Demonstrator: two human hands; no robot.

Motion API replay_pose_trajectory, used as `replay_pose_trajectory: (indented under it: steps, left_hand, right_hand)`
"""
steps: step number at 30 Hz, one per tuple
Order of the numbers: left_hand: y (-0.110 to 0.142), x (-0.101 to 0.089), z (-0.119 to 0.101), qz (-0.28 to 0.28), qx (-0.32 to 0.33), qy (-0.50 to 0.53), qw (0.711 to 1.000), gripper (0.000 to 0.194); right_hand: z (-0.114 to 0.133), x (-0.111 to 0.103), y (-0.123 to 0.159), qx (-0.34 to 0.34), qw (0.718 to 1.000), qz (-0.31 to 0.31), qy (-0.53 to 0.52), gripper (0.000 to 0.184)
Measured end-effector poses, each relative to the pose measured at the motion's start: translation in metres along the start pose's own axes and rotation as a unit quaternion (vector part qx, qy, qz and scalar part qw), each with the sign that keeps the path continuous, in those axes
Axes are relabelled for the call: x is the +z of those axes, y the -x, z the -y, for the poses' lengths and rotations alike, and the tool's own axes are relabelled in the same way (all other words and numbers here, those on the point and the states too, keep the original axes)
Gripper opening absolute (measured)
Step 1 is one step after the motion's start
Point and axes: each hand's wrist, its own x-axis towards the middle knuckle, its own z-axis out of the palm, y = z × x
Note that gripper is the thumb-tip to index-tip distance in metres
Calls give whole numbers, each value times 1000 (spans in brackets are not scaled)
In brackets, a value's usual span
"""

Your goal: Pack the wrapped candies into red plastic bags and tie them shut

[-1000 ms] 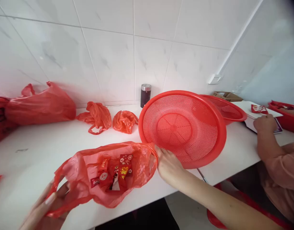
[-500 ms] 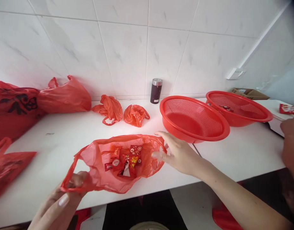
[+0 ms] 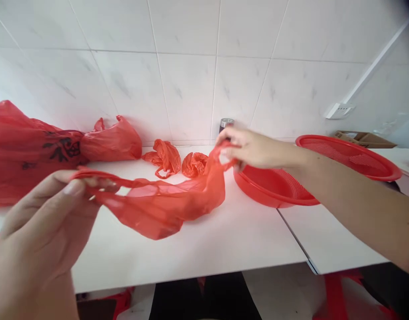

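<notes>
A thin red plastic bag (image 3: 164, 202) hangs stretched between my two hands above the white table (image 3: 197, 244). My left hand (image 3: 41, 226) pinches one handle at the lower left, close to the camera. My right hand (image 3: 249, 149) grips the other handle, raised just above the near red plastic basket (image 3: 274, 189). The bag's belly sags down onto the table; what is inside is hidden.
A second red basket (image 3: 351, 155) stands behind the first at the right. Large full red bags (image 3: 41, 146) lie at the left by the tiled wall. Two crumpled small red bags (image 3: 177, 161) and a dark jar (image 3: 226, 124) sit at the back. A cardboard box (image 3: 364, 138) is at far right.
The bag lay open on the table showing sweets; both hands have now lifted it by its handles and pulled it taut. My right hand left the basket, which now lies flat.
</notes>
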Motion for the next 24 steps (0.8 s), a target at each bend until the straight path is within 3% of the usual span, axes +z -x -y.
replay_pose_trajectory:
  steps: [2,4,5,9,12,14,16,19,22,24]
  left_hand:
    - [-9,22,-7,15,23,29,999,14]
    - [-15,35,-10,32,5,52,998,19]
    - [-17,38,-10,33,-8,62,997,21]
    - [-27,43,-10,4,-36,103,994,21]
    - [-35,50,-12,18,-46,136,989,16]
    - [-42,57,-15,73,-50,144,986,14]
    - [-49,66,-18,188,-81,114,972,20]
    - [-57,85,-22,368,-167,-11,915,32]
    - [-60,104,-23,437,-192,-115,871,28]
    - [-61,112,-23,440,-202,-118,867,26]
  right_hand:
    - [14,1,-1,-10,999,30,35,16]
    - [21,1,0,-32,998,-2,53,14]
    - [24,1,1,-35,997,-9,65,13]
    - [30,-6,4,-21,988,65,139,13]
    - [39,-15,3,-87,986,29,142,14]
    - [48,-18,-1,-130,979,24,153,16]
    - [56,-15,-6,-156,970,50,178,17]
    - [71,5,-14,-179,963,84,183,16]
    - [82,31,-18,-216,965,67,133,15]
    - [79,42,-20,-253,963,19,84,14]
